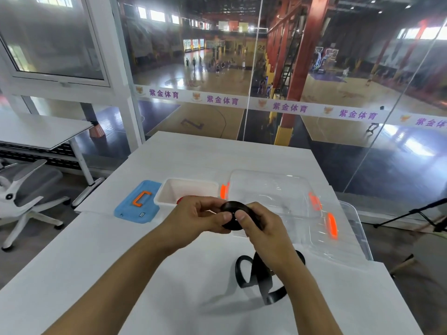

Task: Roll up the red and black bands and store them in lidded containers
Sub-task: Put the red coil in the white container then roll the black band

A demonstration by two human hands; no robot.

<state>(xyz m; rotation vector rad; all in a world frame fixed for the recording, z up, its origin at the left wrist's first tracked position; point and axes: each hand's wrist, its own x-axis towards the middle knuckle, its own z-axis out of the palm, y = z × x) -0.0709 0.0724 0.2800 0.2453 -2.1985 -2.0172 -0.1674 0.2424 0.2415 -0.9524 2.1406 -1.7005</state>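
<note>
A black band (260, 281) is partly wound into a roll (233, 211) held above the white table; its loose tail hangs down and loops on the tabletop. My left hand (200, 217) pinches the roll from the left, and my right hand (258, 226) grips it from the right with the thumb on its face. Behind my left hand stands a small white container (167, 193) with no lid on; a bit of red (180, 201) shows at its near edge, mostly hidden. Its blue lid (128, 209) with an orange handle lies to the left.
A large clear container (350, 228) with orange latches sits at the right, its clear lid (273, 192) leaning over it. The white table (96, 262) ends at a glass wall ahead. An office chair (26, 189) and another desk stand to the left.
</note>
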